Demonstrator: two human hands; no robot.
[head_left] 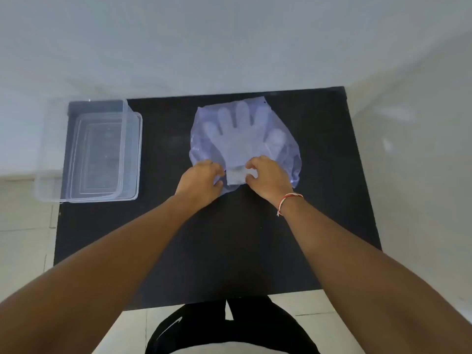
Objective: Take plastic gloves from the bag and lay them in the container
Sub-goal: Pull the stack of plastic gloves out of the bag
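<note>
Both the left hand and right hand apparently pinch the bag mouth around the gloves.

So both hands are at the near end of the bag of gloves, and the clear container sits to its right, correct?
Not quite. In the head view the container sits left of the bag, at the table's left edge. The rest holds: left hand and right hand are at the bag's near end.

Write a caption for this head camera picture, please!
Both hands, left and right, open a bag of plastic gloves; clear container waits.
</note>
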